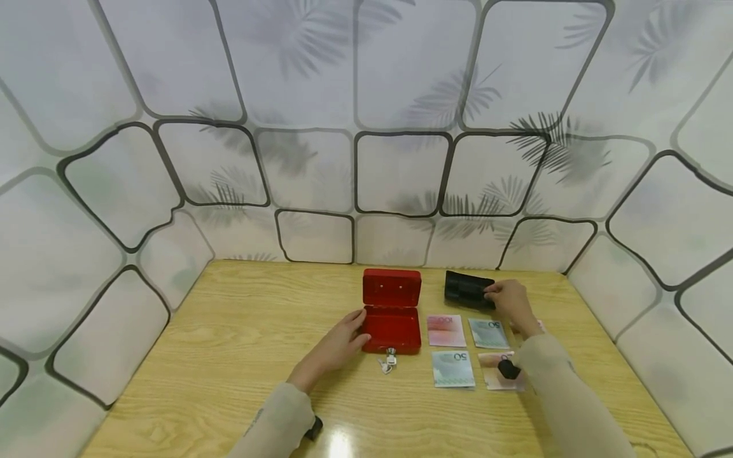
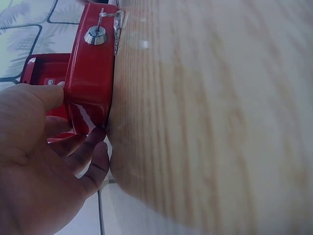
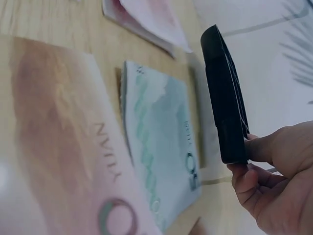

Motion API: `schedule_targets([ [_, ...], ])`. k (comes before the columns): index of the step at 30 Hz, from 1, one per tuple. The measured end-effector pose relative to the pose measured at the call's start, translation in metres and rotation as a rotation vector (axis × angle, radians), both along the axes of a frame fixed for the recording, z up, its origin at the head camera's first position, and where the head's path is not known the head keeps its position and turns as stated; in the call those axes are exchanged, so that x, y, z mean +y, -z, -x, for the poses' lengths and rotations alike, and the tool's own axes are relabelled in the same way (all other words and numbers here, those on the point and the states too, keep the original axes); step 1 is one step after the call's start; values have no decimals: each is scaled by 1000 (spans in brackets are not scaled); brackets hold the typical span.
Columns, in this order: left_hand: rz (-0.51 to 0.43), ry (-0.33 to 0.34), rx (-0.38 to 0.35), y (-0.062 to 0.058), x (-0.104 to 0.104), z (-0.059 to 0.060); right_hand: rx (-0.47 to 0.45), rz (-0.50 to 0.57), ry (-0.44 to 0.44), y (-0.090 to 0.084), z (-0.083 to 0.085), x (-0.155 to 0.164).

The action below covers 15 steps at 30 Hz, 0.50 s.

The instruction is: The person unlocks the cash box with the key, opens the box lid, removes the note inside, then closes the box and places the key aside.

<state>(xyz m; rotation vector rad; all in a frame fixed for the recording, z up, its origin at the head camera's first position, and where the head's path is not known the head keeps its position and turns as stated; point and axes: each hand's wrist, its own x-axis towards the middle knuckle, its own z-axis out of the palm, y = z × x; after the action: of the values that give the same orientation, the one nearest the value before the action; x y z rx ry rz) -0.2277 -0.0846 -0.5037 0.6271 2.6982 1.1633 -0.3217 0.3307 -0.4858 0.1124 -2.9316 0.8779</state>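
A small red cash box stands on the table with its lid raised and its tray bare. My left hand lies along the box's left side, fingers and thumb touching it; in the left wrist view the thumb meets the upper edge. Keys hang from the lock on its front. My right hand pinches the right end of a black wallet between thumb and fingers. In the right wrist view the wallet is seen edge-on, a folded green banknote beside it.
Right of the box lie a pink 100 note, two green 50 notes and a pinkish-brown note, partly under the right wrist. Another pink note shows partly behind that wrist. Patterned white walls border the wooden table.
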Motion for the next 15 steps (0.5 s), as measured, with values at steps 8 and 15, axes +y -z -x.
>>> schedule_targets([
  [8,-6,3,-1,-1,0,0,-18,24,-10,-17,-12,-3],
  [15,-2,0,-18,0,0,0,-12,5,-29,-35,-26,-10],
])
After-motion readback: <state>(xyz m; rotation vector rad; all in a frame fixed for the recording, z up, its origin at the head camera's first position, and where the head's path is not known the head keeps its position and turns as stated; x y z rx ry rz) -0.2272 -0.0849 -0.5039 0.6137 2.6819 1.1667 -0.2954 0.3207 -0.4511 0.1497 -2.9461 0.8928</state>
